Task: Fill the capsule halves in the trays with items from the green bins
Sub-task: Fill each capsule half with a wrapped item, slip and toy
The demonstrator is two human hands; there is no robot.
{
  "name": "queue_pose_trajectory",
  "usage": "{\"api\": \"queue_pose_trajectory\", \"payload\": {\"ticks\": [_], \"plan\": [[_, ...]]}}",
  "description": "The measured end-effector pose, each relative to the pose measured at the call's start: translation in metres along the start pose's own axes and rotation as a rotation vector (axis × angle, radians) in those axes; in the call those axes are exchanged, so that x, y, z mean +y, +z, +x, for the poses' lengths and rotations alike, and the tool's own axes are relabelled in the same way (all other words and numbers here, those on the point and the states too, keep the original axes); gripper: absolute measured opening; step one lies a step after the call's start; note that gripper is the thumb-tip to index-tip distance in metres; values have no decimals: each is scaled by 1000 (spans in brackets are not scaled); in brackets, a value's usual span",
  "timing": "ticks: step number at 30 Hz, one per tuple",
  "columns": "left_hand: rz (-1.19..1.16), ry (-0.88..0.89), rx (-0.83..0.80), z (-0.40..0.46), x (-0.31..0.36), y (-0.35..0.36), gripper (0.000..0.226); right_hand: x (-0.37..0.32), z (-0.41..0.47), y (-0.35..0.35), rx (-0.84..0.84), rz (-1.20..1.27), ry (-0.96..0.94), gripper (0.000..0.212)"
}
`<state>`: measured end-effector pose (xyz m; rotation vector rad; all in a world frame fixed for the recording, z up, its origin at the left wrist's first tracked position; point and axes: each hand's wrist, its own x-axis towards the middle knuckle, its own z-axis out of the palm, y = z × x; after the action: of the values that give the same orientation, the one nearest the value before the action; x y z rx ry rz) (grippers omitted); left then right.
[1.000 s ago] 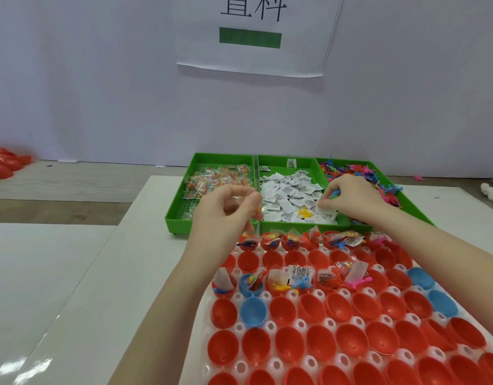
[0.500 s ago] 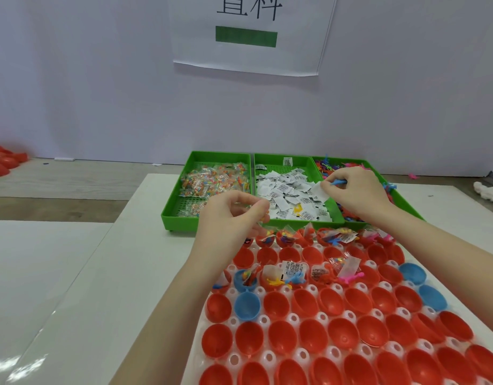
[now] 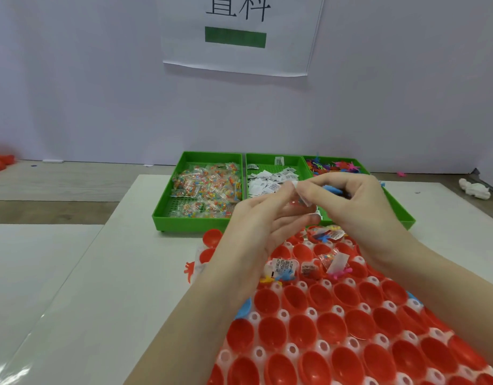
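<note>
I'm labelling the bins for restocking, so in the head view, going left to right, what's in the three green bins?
Left bin: clear packets of colourful beads → middle bin: small white printed sachets → right bin: small multicoloured plastic figures, partly hidden by the hands.

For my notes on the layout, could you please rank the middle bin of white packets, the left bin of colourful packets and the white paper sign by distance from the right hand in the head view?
From the right hand:
1. Middle bin of white packets, just behind and left of it.
2. Left bin of colourful packets, further left.
3. White paper sign, high on the back wall.
</note>
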<state>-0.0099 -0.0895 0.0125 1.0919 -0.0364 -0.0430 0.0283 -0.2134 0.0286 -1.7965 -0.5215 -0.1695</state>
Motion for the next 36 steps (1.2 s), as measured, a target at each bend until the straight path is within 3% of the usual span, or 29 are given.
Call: {"api": "queue_pose_trajectory", "payload": {"ticks": [5,6,9,13,16,21,30,36], "plan": [[148,68,-10,-4,-6,4,20,0,-14,-6,37,-116,-111,10],[171,78,-4,-4,-7,5,19,1,-12,-6,26,-127,-91,7],[208,86,35,-4,-6,5,15,11,-1,-13,-75,-98,139,30],[326,92,-9,-5,-7,4,26,4,-24,-23,-115,-153,-112,37],[336,117,-97,-5,-6,3,23,-1,-30,-27,-96,-42,-174,42],[405,150,-186,-4,-4,0,17,-15,-30,-38,-81,46,-138,26],[417,175,-291,-8,1,2,16,-23,-34,-42,-152,-14,-72,26],[398,130,-329,-11,3,3,19,-22,-35,-41,-83,-59,-67,21]]}}
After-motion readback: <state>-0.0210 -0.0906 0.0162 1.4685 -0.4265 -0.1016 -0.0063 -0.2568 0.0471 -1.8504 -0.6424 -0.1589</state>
